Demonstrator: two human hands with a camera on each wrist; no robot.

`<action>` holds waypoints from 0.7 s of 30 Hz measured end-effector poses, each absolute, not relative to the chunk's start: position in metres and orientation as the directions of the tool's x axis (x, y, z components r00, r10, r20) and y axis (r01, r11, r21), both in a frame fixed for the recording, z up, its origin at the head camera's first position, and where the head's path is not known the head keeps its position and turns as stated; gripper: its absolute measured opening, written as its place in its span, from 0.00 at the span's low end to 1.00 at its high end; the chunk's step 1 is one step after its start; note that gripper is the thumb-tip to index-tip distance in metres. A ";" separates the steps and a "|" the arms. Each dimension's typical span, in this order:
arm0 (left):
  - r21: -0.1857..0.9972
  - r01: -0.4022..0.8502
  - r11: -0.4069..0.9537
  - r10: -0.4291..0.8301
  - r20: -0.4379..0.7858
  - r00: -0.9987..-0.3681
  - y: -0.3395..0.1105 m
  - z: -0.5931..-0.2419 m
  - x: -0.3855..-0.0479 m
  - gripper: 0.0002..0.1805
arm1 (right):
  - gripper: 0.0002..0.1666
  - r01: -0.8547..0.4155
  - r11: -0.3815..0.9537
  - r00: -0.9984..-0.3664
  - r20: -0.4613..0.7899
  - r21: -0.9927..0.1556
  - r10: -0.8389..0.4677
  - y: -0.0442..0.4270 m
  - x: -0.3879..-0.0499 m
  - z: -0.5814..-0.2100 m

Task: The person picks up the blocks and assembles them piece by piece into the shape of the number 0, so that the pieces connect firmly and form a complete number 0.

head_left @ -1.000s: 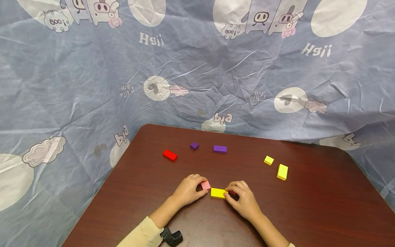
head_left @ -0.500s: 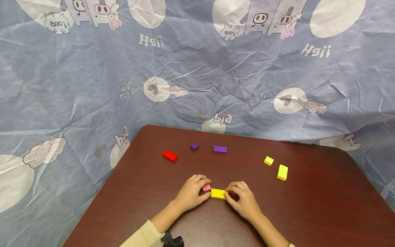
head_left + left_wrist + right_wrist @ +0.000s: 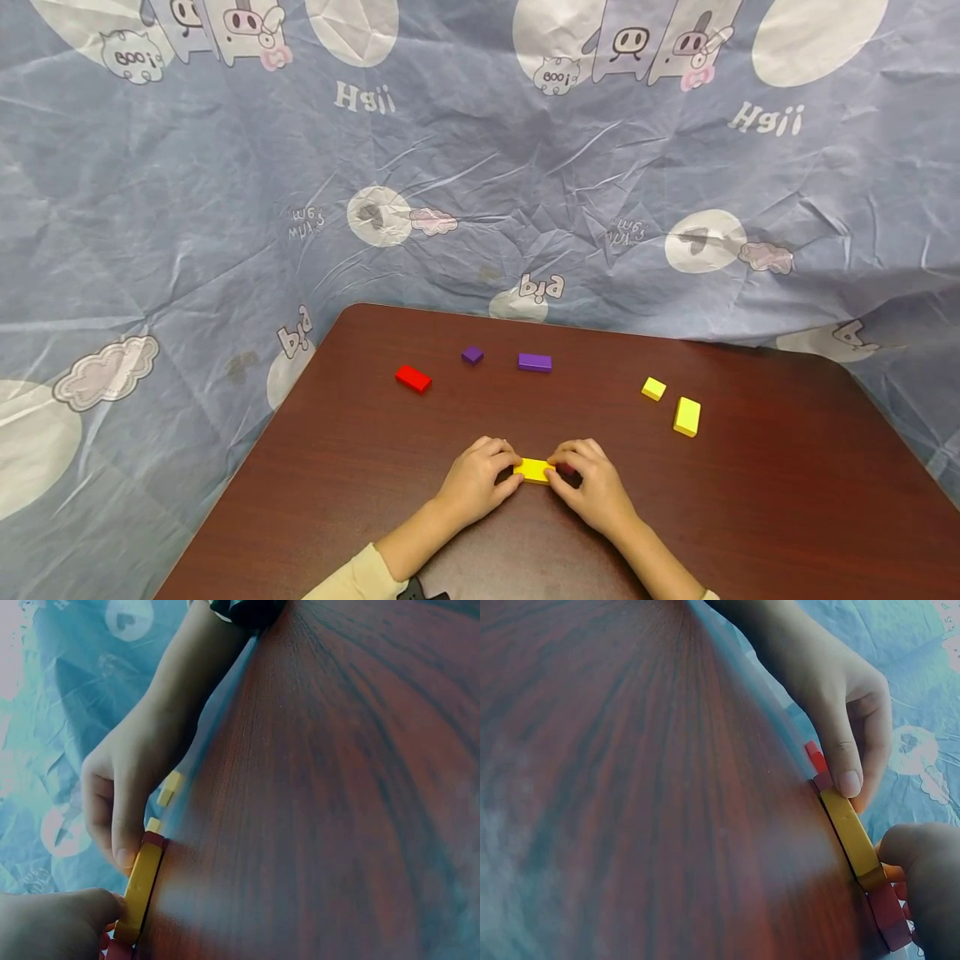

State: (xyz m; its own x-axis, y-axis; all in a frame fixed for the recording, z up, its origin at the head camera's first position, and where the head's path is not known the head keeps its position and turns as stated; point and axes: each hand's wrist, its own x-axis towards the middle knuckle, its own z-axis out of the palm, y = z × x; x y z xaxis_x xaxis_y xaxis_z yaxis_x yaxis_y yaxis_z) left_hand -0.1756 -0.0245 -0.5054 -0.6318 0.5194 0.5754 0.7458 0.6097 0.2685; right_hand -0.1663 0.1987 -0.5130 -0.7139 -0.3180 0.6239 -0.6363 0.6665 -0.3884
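Observation:
A long yellow block lies on the table between my hands. My left hand pinches its left end with thumb and fingers. At its right end, my right hand pinches it the same way. A pinkish-red block sits at the yellow block's left end, hidden under my left hand in the head view. Against the right end is a dark red block, mostly covered by my right hand from above. In the left wrist view the yellow block shows between the two reddish ends.
Farther back on the brown table lie a red block, a small purple block and a longer purple block. To the right are a small yellow block and a larger yellow one. A patterned cloth hangs behind.
My left hand has brought the pink block rightward to the yellow block's left end, then shifted its fingers onto the yellow block. The right hand has stayed in place.

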 end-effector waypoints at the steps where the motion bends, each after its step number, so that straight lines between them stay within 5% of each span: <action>1: 0.272 0.744 0.611 0.519 0.572 -0.635 -0.025 -0.505 -0.176 0.07 | 0.10 -0.636 0.667 -0.713 0.625 -0.388 -0.317 0.199 -0.166 -0.513; 11: 0.303 0.738 0.603 0.512 0.562 -0.650 -0.024 -0.505 -0.177 0.07 | 0.12 -0.612 0.668 -0.749 0.582 -0.424 -0.317 0.206 -0.168 -0.499; 21: 0.326 0.733 0.597 0.504 0.558 -0.659 -0.024 -0.505 -0.175 0.07 | 0.11 -0.471 0.769 -0.817 0.543 -0.432 -0.195 0.270 -0.192 -0.473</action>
State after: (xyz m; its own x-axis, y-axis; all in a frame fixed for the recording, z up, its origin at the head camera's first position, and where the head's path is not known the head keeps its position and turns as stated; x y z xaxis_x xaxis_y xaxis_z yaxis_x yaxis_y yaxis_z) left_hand -0.1750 -0.0240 -0.5053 -0.6591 0.5037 0.5584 0.7327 0.5974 0.3259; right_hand -0.1923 0.2701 -0.4727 -0.8168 -0.1946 0.5431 -0.4706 0.7693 -0.4321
